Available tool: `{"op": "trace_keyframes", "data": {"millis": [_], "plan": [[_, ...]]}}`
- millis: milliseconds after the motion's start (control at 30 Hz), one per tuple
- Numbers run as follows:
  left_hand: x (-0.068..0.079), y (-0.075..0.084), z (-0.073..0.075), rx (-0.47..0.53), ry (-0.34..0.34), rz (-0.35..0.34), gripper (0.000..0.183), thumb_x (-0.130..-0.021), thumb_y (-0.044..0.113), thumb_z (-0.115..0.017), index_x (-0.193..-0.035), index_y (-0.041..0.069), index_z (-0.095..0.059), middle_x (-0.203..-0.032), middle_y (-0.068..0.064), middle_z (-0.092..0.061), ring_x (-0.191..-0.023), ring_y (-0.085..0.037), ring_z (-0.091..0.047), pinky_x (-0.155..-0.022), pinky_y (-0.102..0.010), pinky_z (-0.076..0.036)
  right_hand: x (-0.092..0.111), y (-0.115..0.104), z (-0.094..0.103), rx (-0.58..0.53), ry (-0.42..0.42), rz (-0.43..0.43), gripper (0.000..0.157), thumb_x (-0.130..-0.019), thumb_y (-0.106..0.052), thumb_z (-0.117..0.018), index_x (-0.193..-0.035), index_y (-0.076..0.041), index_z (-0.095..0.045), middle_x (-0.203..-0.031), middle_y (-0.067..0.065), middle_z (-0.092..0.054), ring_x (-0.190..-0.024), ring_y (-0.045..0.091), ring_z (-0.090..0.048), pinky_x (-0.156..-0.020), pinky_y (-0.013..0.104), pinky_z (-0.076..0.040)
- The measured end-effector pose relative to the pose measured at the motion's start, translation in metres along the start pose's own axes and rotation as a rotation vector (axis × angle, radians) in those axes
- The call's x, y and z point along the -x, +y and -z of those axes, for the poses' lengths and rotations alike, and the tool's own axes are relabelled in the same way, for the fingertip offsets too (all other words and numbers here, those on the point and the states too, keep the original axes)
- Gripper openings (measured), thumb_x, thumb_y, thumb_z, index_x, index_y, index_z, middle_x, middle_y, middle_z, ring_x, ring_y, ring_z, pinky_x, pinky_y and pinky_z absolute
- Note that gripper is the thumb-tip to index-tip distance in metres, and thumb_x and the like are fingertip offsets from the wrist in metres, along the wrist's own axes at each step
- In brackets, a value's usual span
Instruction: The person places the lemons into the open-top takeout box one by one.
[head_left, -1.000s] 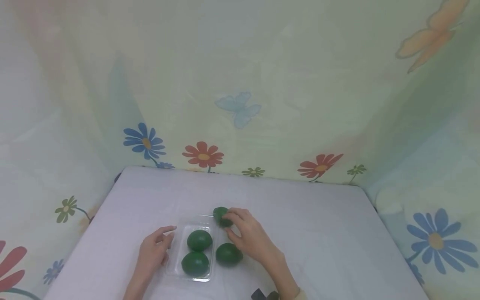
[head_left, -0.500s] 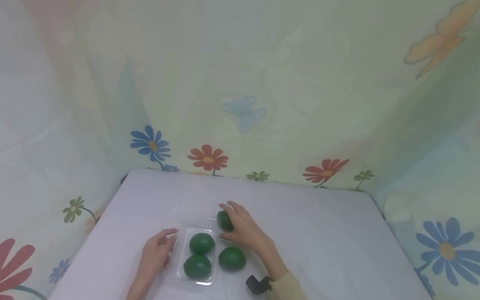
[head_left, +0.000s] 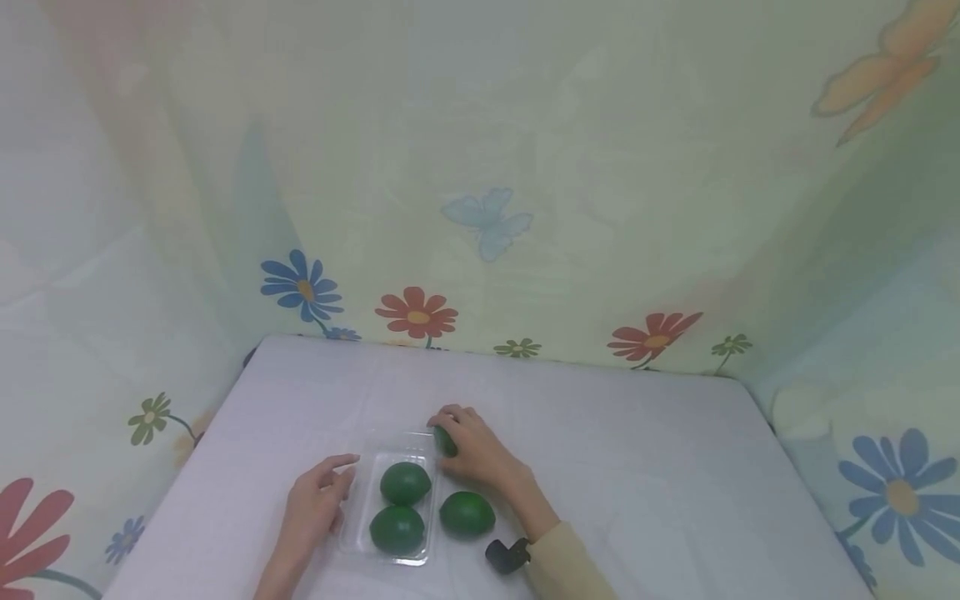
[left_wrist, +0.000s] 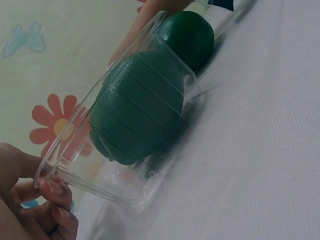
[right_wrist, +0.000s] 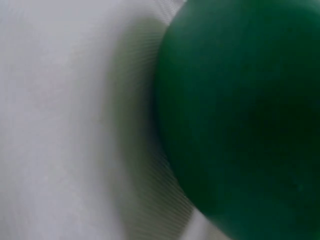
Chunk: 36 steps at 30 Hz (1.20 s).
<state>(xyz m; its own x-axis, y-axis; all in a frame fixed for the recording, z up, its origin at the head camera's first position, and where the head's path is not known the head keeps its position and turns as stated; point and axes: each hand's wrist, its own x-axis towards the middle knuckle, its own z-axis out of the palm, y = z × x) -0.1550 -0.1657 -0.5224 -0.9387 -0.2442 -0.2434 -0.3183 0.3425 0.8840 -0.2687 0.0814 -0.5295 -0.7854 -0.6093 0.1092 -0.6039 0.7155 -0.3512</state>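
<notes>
On the white-clothed tabletop (head_left: 637, 467), a loose fruit (head_left: 467, 514) sits just outside the tray (head_left: 363, 518) at its 3 o'clock, between it and the right forearm. The beige sleeve (head_left: 567, 560) and a black device (head_left: 507, 556) lie at the loose fruit's 4 to 5 o'clock. A backdrop (head_left: 600, 208) printed with flowers and butterflies rises at 12 o'clock. The tray is thin, clear plastic, shallow and rectangular; inside are a far fruit (head_left: 405, 483) and, at its 6 o'clock, a near fruit (head_left: 397, 530), both smooth, dark green and oval. At the tray's 1 o'clock, the right hand (head_left: 480, 454) is curled round a held fruit (head_left: 446, 442), hiding much of it. At 9 o'clock, the left hand (head_left: 313, 504) pinches the tray's rim, plainest from the left wrist, where lines crossing the clear wall also show. The right wrist view alone brings out the cloth's fine weave beside a glossy green curve; which fruit that is, I cannot tell.
</notes>
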Motion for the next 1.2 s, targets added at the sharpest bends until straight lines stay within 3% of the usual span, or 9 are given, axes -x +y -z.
{"op": "trace_keyframes", "data": {"millis": [267, 733, 1033, 1200], "plan": [[-0.001, -0.001, -0.002, -0.002, 0.000, 0.012, 0.034, -0.097, 0.030, -0.056, -0.129, 0.018, -0.060, -0.084, -0.008, -0.063, -0.042, -0.012, -0.047, -0.040, -0.025, -0.041, -0.001, 0.000, -0.003, 0.024, 0.051, 0.003, 0.046, -0.081, -0.019, -0.072, -0.125, -0.022, -0.059, -0.111, -0.003, -0.057, -0.097, 0.012, -0.050, -0.085, 0.027, -0.050], [0.002, 0.003, -0.003, -0.012, -0.012, 0.012, 0.034, -0.098, 0.029, -0.056, -0.129, 0.017, -0.060, -0.085, -0.008, -0.063, -0.042, -0.012, -0.047, -0.040, -0.025, -0.039, 0.007, 0.003, -0.001, 0.012, 0.088, 0.034, 0.047, -0.080, -0.018, -0.074, -0.125, -0.022, -0.060, -0.113, -0.003, -0.057, -0.102, 0.013, -0.051, -0.088, 0.028, -0.052], [0.003, 0.003, 0.000, 0.010, -0.019, 0.000, 0.034, -0.097, 0.028, -0.057, -0.129, 0.016, -0.060, -0.082, -0.009, -0.062, -0.041, -0.013, -0.046, -0.041, -0.026, -0.041, 0.013, 0.001, 0.021, 0.030, 0.136, 0.005, 0.045, -0.083, -0.019, -0.073, -0.125, -0.025, -0.059, -0.116, -0.003, -0.057, -0.106, 0.013, -0.052, -0.088, 0.029, -0.054], [0.002, 0.002, 0.001, 0.002, -0.016, -0.004, 0.035, -0.098, 0.029, -0.056, -0.130, 0.016, -0.060, -0.084, -0.009, -0.063, -0.041, -0.013, -0.046, -0.041, -0.026, -0.041, 0.019, -0.006, 0.041, 0.017, 0.180, 0.041, 0.043, -0.083, -0.016, -0.072, -0.123, -0.024, -0.060, -0.115, -0.002, -0.058, -0.103, 0.013, -0.051, -0.086, 0.028, -0.054]]}}
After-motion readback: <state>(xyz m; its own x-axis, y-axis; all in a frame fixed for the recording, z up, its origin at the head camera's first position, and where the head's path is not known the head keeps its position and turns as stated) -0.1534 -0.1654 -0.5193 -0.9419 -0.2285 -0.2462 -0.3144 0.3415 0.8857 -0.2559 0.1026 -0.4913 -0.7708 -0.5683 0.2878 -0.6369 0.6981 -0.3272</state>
